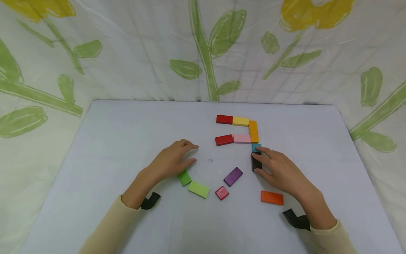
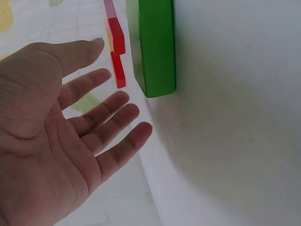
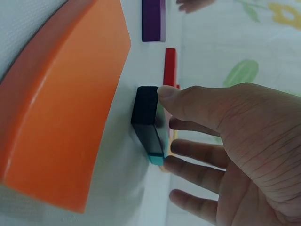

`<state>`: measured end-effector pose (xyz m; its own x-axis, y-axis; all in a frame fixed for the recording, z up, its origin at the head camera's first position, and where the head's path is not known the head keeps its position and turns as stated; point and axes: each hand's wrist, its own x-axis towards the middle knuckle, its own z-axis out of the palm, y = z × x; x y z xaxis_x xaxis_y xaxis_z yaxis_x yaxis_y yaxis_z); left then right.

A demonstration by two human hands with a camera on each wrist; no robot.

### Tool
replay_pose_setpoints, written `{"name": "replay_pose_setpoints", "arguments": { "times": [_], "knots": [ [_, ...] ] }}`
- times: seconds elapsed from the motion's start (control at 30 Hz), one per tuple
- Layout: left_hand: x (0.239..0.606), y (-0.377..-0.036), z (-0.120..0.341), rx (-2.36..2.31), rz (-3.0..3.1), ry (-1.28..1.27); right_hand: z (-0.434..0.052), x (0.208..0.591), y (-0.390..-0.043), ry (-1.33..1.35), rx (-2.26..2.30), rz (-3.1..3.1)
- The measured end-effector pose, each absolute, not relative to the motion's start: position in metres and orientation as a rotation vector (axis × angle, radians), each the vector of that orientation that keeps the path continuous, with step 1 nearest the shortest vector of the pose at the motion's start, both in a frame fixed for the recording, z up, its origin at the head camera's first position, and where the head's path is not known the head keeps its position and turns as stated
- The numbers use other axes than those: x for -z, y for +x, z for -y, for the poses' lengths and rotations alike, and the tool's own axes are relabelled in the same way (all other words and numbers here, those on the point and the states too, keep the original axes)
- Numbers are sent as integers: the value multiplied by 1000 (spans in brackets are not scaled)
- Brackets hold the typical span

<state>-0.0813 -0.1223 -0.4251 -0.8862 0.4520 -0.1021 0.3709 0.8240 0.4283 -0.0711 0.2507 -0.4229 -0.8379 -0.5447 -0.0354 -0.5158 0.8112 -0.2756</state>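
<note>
- Right hand (image 1: 282, 173): lies low over the white table (image 1: 95, 148), right of centre, palm down, fingers reaching toward the far-left. The thumb (image 3: 176, 96) presses the near end of the black block (image 1: 255, 163); a fingertip (image 3: 176, 165) sits at its far end, so the block is pinched lengthwise.
- Black block: lies flat on the table at the fingertips, left of the palm. Its long axis runs near to far. Its far end touches the teal block (image 1: 256, 147), which sits just near of the orange upright block (image 1: 253, 131).
- Left hand (image 1: 171, 162): rests palm down, left of centre, fingers spread and relaxed, pointing far-right; it holds nothing. The wrist view shows an empty palm (image 2: 42, 155).
- Dark green block (image 1: 184, 177): lies flat just beside the heel of the left hand, partly under it.
- Loose blocks on the near table: light green block (image 1: 198, 189), small red block (image 1: 222, 192), purple block (image 1: 233, 176), orange flat block (image 1: 271, 198).
</note>
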Motion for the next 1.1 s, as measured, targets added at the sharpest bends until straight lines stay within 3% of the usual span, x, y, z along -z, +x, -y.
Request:
{"name": "replay_pose_setpoints", "arguments": {
  "times": [0.67,1.1],
  "knots": [
    [421,-28,140,-530,-2825,811,-252,418,-70,-838,404,-2891],
    [430,-15,139,-521,-2891,709,-251,419,-70,-815,403,-2881]
  ]
}}
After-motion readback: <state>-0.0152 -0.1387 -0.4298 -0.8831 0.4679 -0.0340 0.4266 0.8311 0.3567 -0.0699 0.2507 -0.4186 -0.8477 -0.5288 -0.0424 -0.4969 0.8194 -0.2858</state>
